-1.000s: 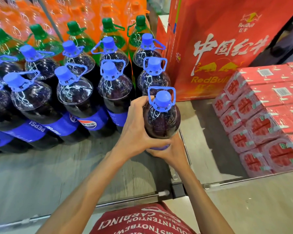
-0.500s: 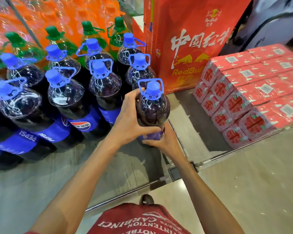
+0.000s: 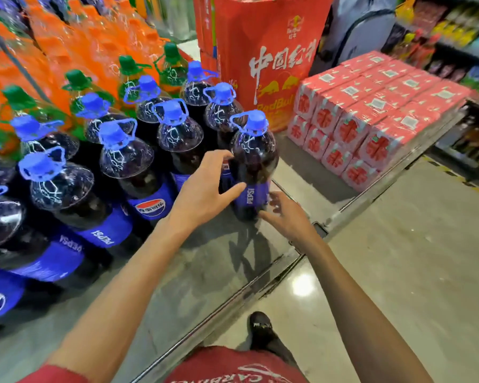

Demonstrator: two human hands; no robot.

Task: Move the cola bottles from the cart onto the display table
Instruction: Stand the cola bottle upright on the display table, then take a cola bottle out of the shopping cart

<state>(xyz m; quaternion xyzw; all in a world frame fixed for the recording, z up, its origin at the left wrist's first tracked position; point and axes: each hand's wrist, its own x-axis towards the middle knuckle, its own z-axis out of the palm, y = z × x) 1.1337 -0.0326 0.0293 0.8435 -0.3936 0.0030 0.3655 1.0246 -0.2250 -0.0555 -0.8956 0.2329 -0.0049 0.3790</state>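
A large cola bottle (image 3: pixel 253 158) with a blue cap and blue label stands upright near the right edge of the grey display table (image 3: pixel 199 275). My left hand (image 3: pixel 205 189) hovers just left of it with fingers spread and loose, gripping nothing. My right hand (image 3: pixel 286 214) is low at the bottle's right side, fingers straight, just off its base. Several more cola bottles (image 3: pixel 122 161) stand in rows to the left on the same table. The cart is out of view.
Green-capped and orange soda bottles (image 3: pixel 75 64) fill the back left. A tall red Red Bull carton (image 3: pixel 271 56) stands behind the bottle. Shrink-wrapped red drink packs (image 3: pixel 371 114) lie on a low platform to the right. My shoe (image 3: pixel 260 326) is on the shiny floor.
Both hands held the bottle before; now they have let go and drawn slightly back. The bottle stands on its own at the table's right edge.
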